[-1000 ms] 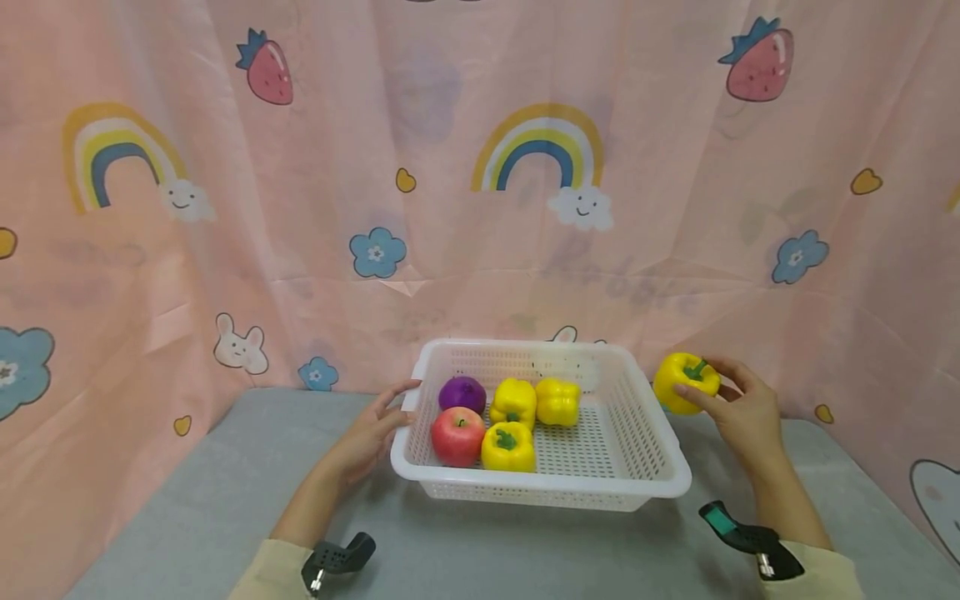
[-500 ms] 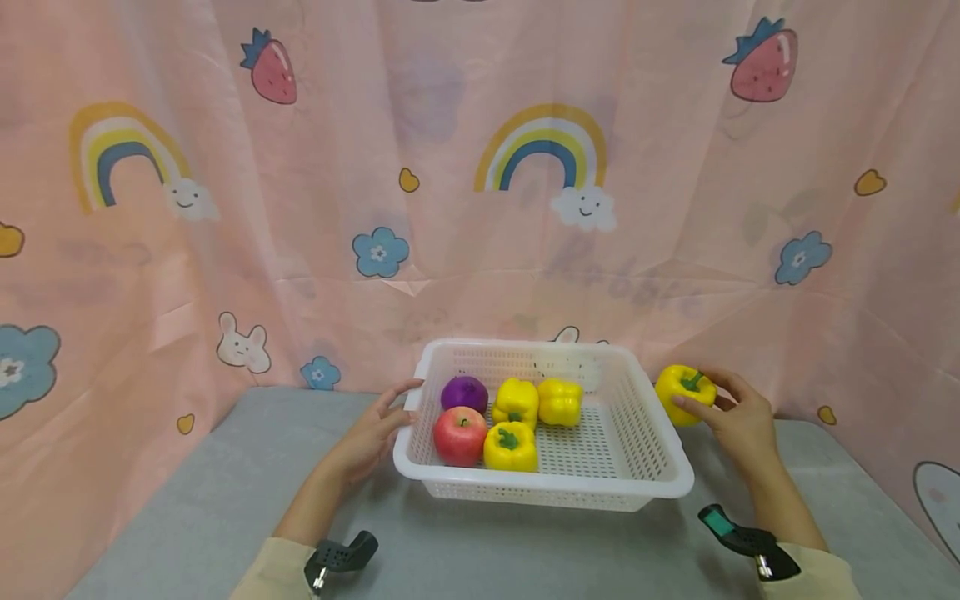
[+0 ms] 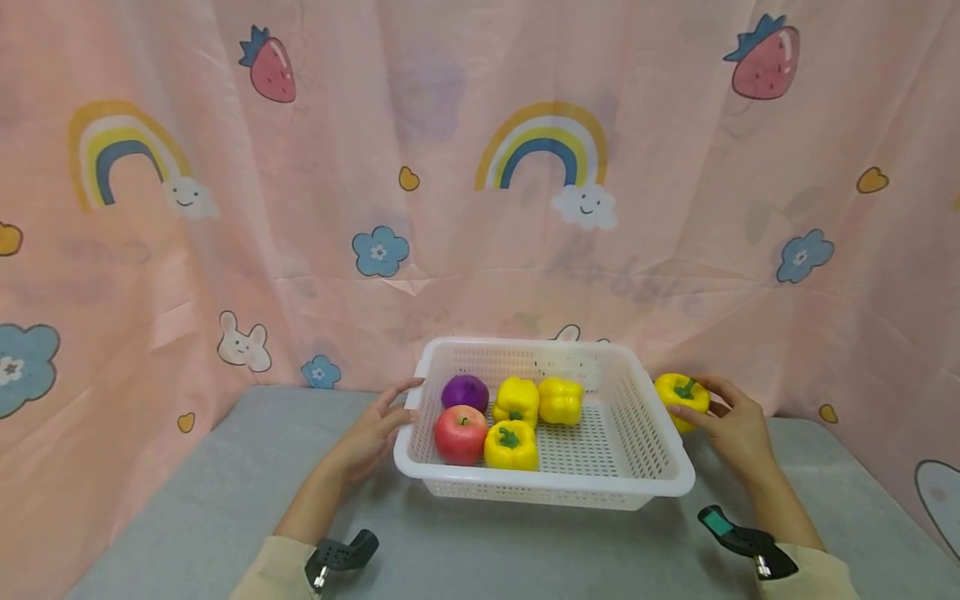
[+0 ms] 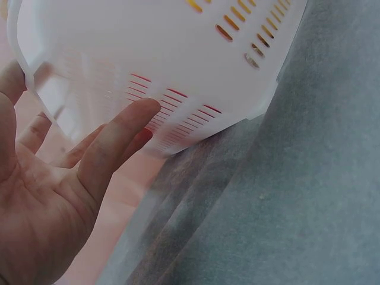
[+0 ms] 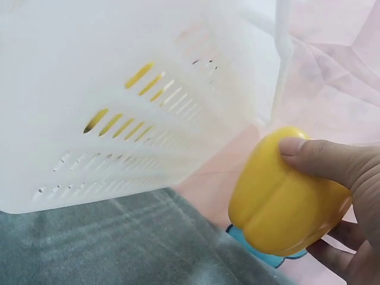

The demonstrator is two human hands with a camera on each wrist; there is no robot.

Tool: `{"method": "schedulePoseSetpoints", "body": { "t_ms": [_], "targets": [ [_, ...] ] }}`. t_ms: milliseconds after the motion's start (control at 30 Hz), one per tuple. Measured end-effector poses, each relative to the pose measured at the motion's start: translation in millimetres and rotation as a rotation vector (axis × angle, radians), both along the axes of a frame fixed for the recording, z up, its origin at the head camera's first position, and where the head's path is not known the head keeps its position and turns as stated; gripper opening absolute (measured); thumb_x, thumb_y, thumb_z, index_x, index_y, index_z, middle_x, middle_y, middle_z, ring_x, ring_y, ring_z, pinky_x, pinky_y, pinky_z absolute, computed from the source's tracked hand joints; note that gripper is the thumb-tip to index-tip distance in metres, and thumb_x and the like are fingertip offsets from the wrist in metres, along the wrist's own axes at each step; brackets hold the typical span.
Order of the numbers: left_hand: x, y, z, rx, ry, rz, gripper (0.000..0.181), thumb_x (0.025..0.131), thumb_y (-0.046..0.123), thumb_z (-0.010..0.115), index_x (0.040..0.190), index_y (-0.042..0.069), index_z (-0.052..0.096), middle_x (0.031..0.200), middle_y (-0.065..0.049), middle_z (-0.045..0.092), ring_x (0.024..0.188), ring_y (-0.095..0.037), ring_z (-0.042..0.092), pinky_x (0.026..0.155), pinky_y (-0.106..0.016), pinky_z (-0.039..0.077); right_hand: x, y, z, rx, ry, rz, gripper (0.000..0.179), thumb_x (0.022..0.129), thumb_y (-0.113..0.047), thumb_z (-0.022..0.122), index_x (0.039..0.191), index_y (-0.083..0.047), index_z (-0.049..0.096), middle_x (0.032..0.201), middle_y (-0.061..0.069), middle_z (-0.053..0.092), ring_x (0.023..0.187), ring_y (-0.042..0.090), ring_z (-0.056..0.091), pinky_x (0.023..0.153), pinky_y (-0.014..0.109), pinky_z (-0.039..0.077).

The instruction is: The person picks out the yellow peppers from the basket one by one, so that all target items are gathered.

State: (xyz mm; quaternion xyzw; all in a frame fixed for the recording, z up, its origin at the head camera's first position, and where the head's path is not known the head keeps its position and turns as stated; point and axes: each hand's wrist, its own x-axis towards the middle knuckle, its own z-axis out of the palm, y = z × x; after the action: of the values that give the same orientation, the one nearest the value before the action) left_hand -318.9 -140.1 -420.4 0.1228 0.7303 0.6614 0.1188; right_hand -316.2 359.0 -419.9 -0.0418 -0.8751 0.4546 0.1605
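Observation:
A white perforated plastic basket [image 3: 555, 492] stands on the table, holding a purple round onion-like vegetable [image 3: 465, 392], a red apple [image 3: 461, 435] and three yellow bell peppers [image 3: 512, 446] towards its left side. My left hand [image 3: 367, 437] grips the basket's left rim; in the left wrist view, fingers [image 4: 113, 139] extend beneath the rim along the outer wall. Just outside the right wall, my right hand [image 3: 738, 425] holds another yellow bell pepper [image 3: 681, 393], stem up. The right wrist view shows the thumb on this pepper [image 5: 285, 196], with other fingers partly hidden behind it.
A grey cloth covers the table [image 3: 480, 550]. Behind it hangs a pink curtain [image 3: 660, 167] printed with rainbows, strawberries and flowers. Dark devices are strapped at both wrists, the right one [image 3: 742, 537] with a green patch.
My right hand has lowered the yellow bell pepper beside the basket's right wall. The left hand stays on the left rim, and the basket's contents stay in place.

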Motion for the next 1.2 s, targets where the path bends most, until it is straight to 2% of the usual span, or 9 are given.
{"method": "schedulePoseSetpoints", "body": {
  "t_ms": [33, 100, 167, 233, 333, 633, 833, 1067, 1200],
  "targets": [
    [0.2, 0.1, 0.3, 0.0, -0.001, 0.003, 0.059, 0.102, 0.023, 0.054, 0.156, 0.024, 0.029, 0.156, -0.023, 0.041, 0.139, -0.04, 0.051, 0.105, -0.049, 0.053, -0.6, 0, -0.9, 0.004, 0.002, 0.004, 0.075, 0.09, -0.04, 0.076, 0.149, -0.005, 0.045, 0.159, 0.022, 0.039, 0.131, 0.055, 0.05, 0.1, 0.049, 0.054],
    [0.3, 0.0, 0.6, 0.0, -0.003, 0.002, 0.059, 0.102, 0.023, 0.054, 0.156, 0.025, 0.028, 0.156, -0.023, 0.04, 0.139, -0.04, 0.05, 0.105, -0.049, 0.053, -1.7, 1, -3.1, 0.01, 0.009, 0.014, 0.074, 0.09, -0.039, 0.075, 0.148, -0.004, 0.046, 0.158, 0.023, 0.039, 0.13, 0.055, 0.05, 0.098, 0.042, 0.057],
    [0.2, -0.1, 0.8, 0.001, -0.006, 0.005, 0.059, 0.102, 0.023, 0.054, 0.156, 0.025, 0.028, 0.156, -0.022, 0.04, 0.14, -0.04, 0.05, 0.105, -0.048, 0.053, -2.5, 2, -5.4, 0.007, 0.02, 0.029, 0.072, 0.09, -0.038, 0.076, 0.147, -0.004, 0.047, 0.157, 0.024, 0.04, 0.129, 0.055, 0.051, 0.091, 0.024, 0.059],
    [0.3, -0.3, 1.0, 0.004, -0.006, 0.001, 0.059, 0.103, 0.023, 0.053, 0.156, 0.025, 0.028, 0.157, -0.022, 0.04, 0.14, -0.04, 0.05, 0.106, -0.048, 0.052, -3.1, 3, -7.7, 0.003, 0.029, 0.043, 0.071, 0.09, -0.037, 0.076, 0.146, -0.003, 0.048, 0.156, 0.026, 0.04, 0.128, 0.055, 0.052, 0.08, 0.007, 0.054],
    [0.0, -0.8, 0.7, 0.007, -0.002, -0.005, 0.059, 0.103, 0.022, 0.052, 0.156, 0.024, 0.028, 0.157, -0.023, 0.039, 0.14, -0.04, 0.049, 0.106, -0.049, 0.052, -3.9, 4, -10.3, -0.013, 0.027, 0.069, 0.069, 0.091, -0.035, 0.075, 0.145, -0.003, 0.049, 0.155, 0.027, 0.04, 0.128, 0.055, 0.052, 0.074, -0.002, 0.045],
    [-0.2, -0.9, -0.1, 0.01, -0.004, -0.007, 0.059, 0.103, 0.021, 0.052, 0.157, 0.023, 0.028, 0.157, -0.023, 0.039, 0.141, -0.041, 0.048, 0.107, -0.048, 0.052, -6.4, 8, -16.3, -0.007, -0.035, 0.135, 0.07, 0.093, -0.032, 0.073, 0.15, -0.004, 0.044, 0.162, 0.027, 0.03, 0.135, 0.058, 0.045, 0.074, -0.003, 0.041],
    [0.2, -0.6, 0.2, 0.006, 0.001, -0.005, 0.059, 0.103, 0.021, 0.052, 0.157, 0.023, 0.028, 0.157, -0.023, 0.039, 0.141, -0.041, 0.048, 0.107, -0.048, 0.052, -5.3, 13, -21.5, 0.009, -0.02, 0.159, 0.068, 0.094, -0.031, 0.071, 0.15, -0.002, 0.043, 0.161, 0.029, 0.031, 0.135, 0.058, 0.044, 0.076, -0.003, 0.041],
    [0.2, 0.9, 0.1, 0.0, -0.002, 0.013, 0.059, 0.103, 0.023, 0.054, 0.156, 0.025, 0.03, 0.157, -0.022, 0.041, 0.14, -0.039, 0.051, 0.105, -0.048, 0.053, -4.6, 19, -29.1, 0.011, -0.011, 0.151, 0.07, 0.094, -0.036, 0.071, 0.151, -0.006, 0.044, 0.16, 0.027, 0.035, 0.135, 0.053, 0.047, 0.079, -0.003, 0.04],
    [0.7, 1.7, -0.2, 0.006, -0.002, 0.021, 0.059, 0.102, 0.024, 0.055, 0.156, 0.026, 0.03, 0.157, -0.019, 0.041, 0.14, -0.038, 0.051, 0.105, -0.047, 0.053, -3.3, 22, -30.8, 0.023, -0.02, 0.137, 0.069, 0.095, -0.039, 0.069, 0.151, -0.008, 0.045, 0.159, 0.026, 0.037, 0.133, 0.04, 0.053, 0.08, -0.003, 0.041]
  ]
}}
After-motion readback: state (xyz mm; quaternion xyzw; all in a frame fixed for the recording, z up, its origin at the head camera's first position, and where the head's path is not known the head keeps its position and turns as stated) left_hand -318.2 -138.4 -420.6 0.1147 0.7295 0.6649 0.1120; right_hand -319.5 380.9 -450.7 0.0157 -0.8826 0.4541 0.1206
